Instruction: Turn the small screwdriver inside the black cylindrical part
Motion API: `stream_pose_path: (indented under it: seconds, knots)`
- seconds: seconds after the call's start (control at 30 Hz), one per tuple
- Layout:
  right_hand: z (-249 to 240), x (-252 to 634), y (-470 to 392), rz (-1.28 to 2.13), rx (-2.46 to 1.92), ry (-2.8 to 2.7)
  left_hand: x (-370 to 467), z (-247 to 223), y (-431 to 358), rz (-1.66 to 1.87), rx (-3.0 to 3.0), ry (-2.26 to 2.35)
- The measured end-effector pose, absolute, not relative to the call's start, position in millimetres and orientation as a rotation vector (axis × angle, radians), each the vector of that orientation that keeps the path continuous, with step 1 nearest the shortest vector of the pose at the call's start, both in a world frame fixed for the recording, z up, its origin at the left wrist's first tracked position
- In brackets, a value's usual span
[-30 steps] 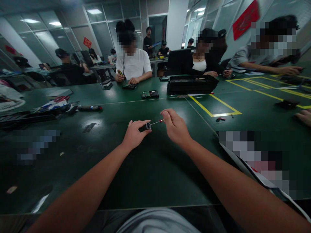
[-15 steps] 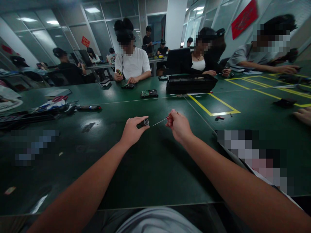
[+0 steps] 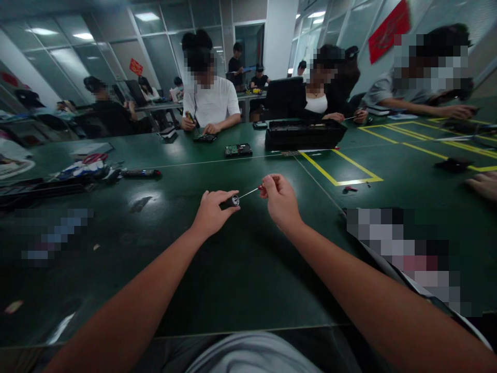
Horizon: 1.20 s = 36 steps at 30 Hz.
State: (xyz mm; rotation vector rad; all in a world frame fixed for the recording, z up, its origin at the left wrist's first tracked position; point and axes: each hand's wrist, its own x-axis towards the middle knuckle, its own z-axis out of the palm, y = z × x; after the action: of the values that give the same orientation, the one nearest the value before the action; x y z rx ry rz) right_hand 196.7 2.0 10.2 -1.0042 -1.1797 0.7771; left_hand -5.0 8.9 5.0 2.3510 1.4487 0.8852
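Between the thumb and fingers of my left hand (image 3: 212,211) is a small dark cylinder (image 3: 234,200), its round open-looking end turned to the right. My right hand (image 3: 280,201) is closed round the red handle of a screwdriver (image 3: 249,193). The thin metal shaft points left, and its tip meets the cylinder's round end. Whether the tip sits inside or only touches the face is too small to tell. Both hands are held over the green table (image 3: 248,269).
Ahead lie a circuit board (image 3: 238,149) and a long black bin (image 3: 305,134). A black marker-like tube (image 3: 140,173) and a heap of tools are to the left. Small red bits (image 3: 350,189) lie at right. Several people sit around, one (image 3: 212,98) opposite me.
My right hand has moved left with the screwdriver, bringing its tip from a small gap to the cylinder's end. The cylinder has turned slightly and shifted a little right and down.
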Motion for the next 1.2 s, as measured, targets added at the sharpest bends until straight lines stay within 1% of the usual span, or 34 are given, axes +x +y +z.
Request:
stream_pose_path:
  seconds: [0.2, 0.3, 0.43, 0.57, 0.77, 0.93, 1.07, 1.2]
  knots:
    - [13.6, 197.6, -5.3, 0.613, -1.043, -1.39, -4.1, 3.2, 8.1, 0.867, 2.36, 1.447]
    - [19.0, 198.9, -9.7, 0.462, -1.086, -1.503, -4.5, 1.5, 9.5, 0.851, 2.37, 1.444]
    - [22.6, 201.2, -10.2, 0.312, -1.137, -1.477, -4.5, 2.0, 10.3, 0.824, 2.342, 1.459]
    - [21.6, 202.2, -9.1, 0.335, -1.151, -1.424, -3.9, 3.3, 9.5, 0.851, 2.291, 1.454]
    - [23.9, 202.4, -11.6, 0.407, -1.134, -1.393, -2.3, -0.8, 11.2, 1.075, 1.999, 1.379]
    - [21.5, 203.3, -7.8, 0.494, -1.141, -1.358, 2.6, 0.9, 16.3, 1.176, 1.794, 1.23]
    - [16.8, 202.1, -3.9, 0.466, -1.134, -1.349, 13.7, 16.0, 13.7, 1.03, 1.741, 1.262]
    - [15.4, 201.5, -3.6, 0.413, -1.14, -1.357, 29.8, 29.1, 7.5, 0.709, 2.055, 1.325]
